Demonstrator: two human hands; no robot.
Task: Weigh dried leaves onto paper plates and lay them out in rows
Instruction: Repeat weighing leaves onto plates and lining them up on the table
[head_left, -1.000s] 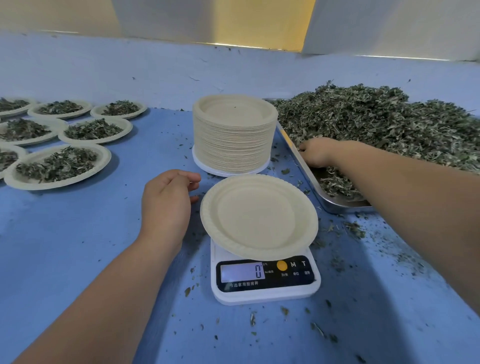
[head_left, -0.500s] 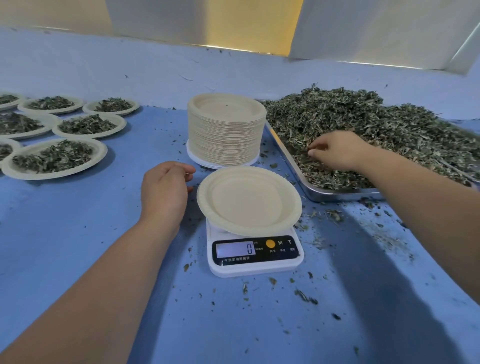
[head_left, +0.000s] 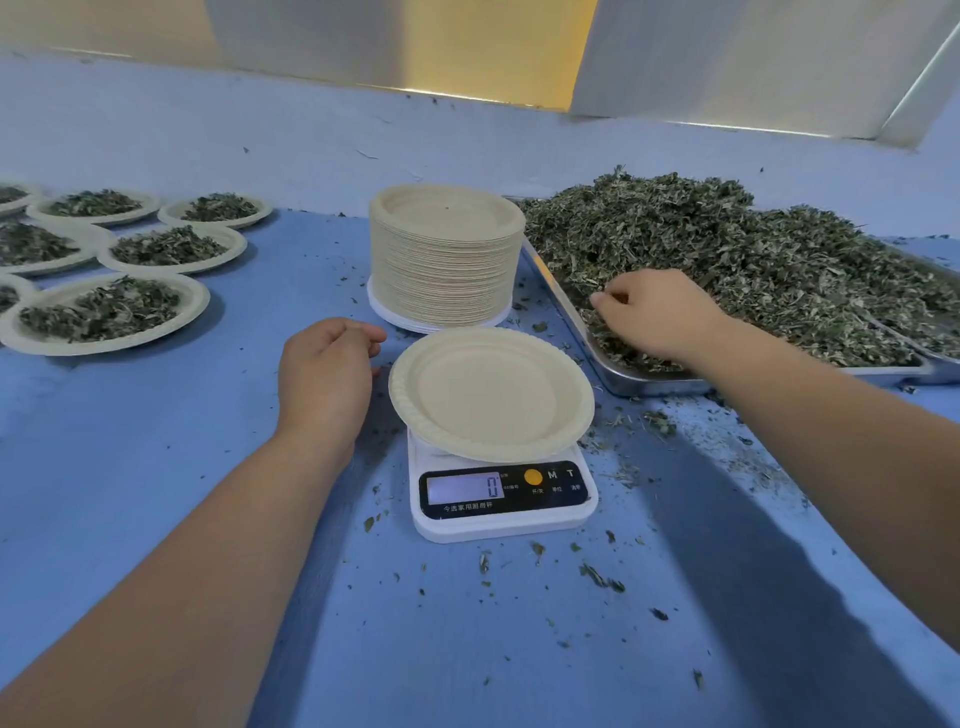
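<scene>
Blue worktop (head_left: 156, 493) bore a white scale (head_left: 498, 519) reading 0 under an empty paper plate (head_left: 491, 395).
The left hand (head_left: 327, 374) was just beside that plate, its grip loosely curled on nothing. The right hand (head_left: 654, 312) had its grip closed on dried leaves (head_left: 727, 249) in the steel tray (head_left: 654, 384). Beyond stood the plate stack (head_left: 444, 260), with filled plates (head_left: 104, 312) far left.

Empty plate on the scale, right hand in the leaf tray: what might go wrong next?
The paper plate overhangs the kitchen scale, so dried leaves dropped off-centre might tip it. Those carried by the right hand from the metal tray may spill onto the table, as crumbs there suggest.
</scene>
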